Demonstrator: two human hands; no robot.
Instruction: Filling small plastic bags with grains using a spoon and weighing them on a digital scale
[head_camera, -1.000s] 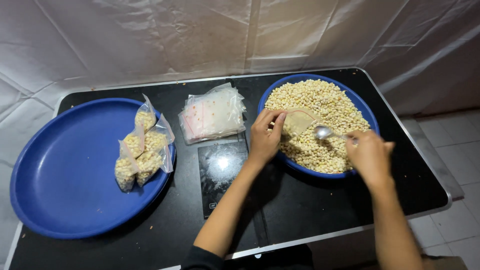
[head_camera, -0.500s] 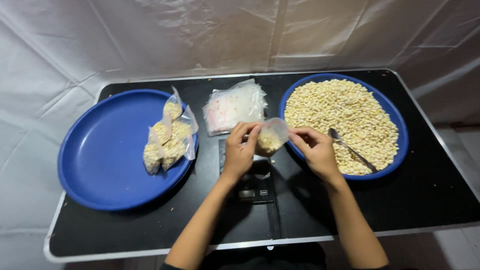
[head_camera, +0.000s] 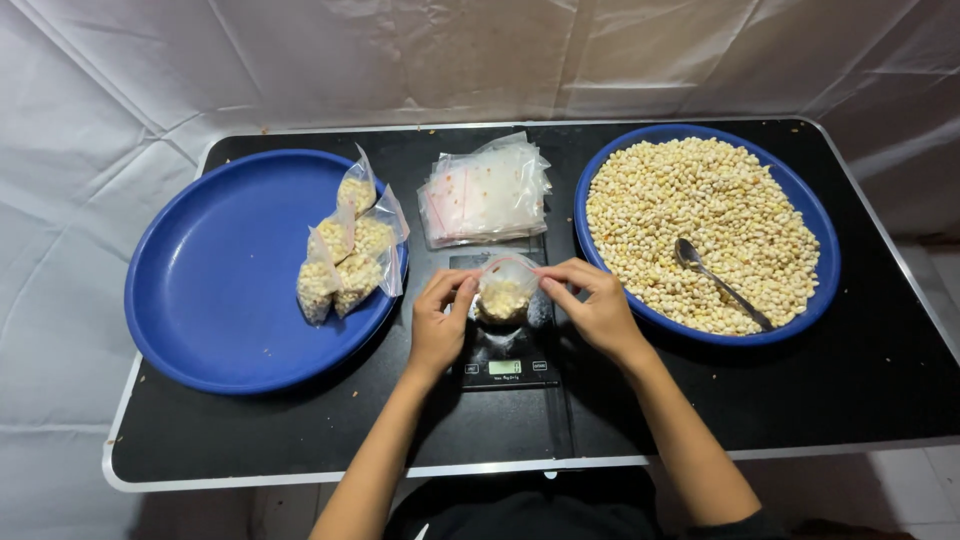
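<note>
A small clear bag partly filled with pale beans (head_camera: 503, 293) stands on a black kitchen scale (head_camera: 505, 352) at the table's middle. My left hand (head_camera: 440, 320) pinches the bag's left rim and my right hand (head_camera: 592, 305) pinches its right rim, so the mouth stays apart. On the right, a blue tray (head_camera: 822, 240) is heaped with the same pale beans (head_camera: 700, 215), and a metal spoon (head_camera: 720, 283) lies on them, untouched.
A blue tray (head_camera: 210, 290) at the left holds several filled bean bags (head_camera: 347, 255) along its right side. A stack of flat clear bags (head_camera: 485, 192) lies behind the scale. All rest on a black folding table (head_camera: 850, 400); white cloth hangs around it.
My right hand has let go of the spoon, which now lies on the beans. Both hands have carried the bag from the bean tray to the scale and hold its rim there.
</note>
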